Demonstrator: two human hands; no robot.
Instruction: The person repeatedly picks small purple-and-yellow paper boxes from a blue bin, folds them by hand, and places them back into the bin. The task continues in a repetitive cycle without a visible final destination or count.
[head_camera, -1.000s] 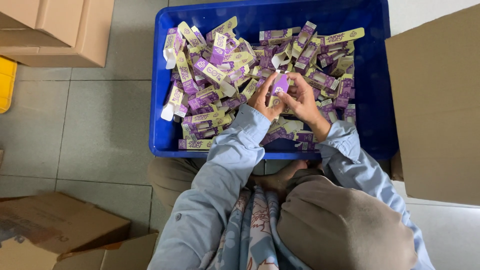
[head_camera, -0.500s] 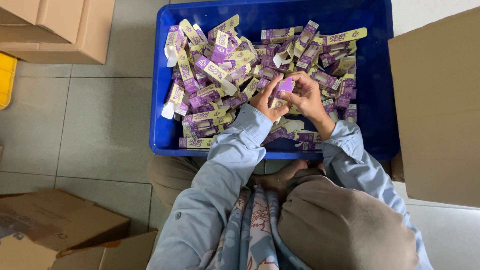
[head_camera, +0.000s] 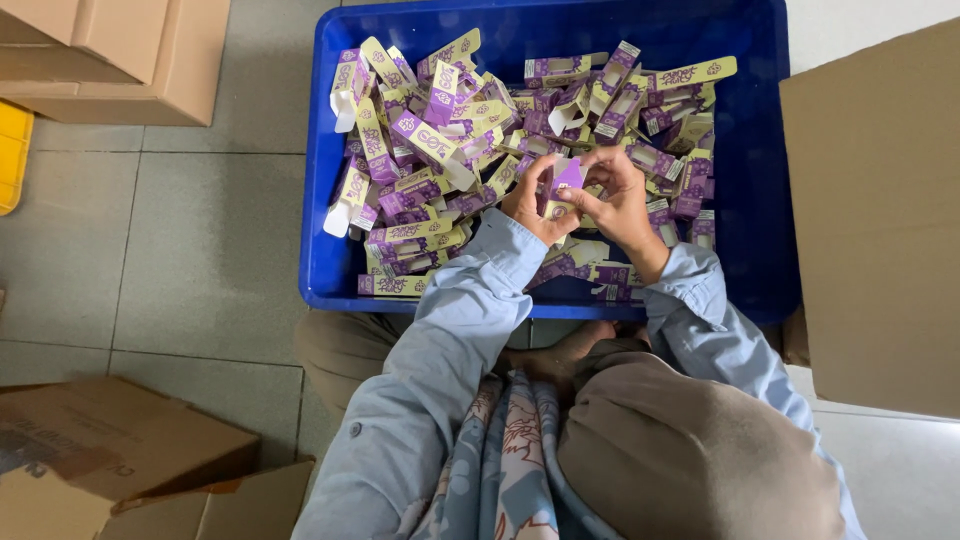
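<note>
Big blue crate (head_camera: 780, 200) on the floor, heaped with purple-and-yellow cartons (head_camera: 430, 150). At its 6 o'clock edge, left hand (head_camera: 530, 200) and right hand (head_camera: 620, 195) both pinch 1 small purple carton (head_camera: 567, 177), lifted above the pile, seemingly for folding.

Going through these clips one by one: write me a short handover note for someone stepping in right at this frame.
Left hand and right hand share a grip on one small purple carton, held above the blue crate.
The crate holds a heap of purple-and-yellow cartons, many with flaps open.
Done: one carton picked up, in hand.
Left: the heap in the crate.
Brown cardboard boxes stand around.
</note>
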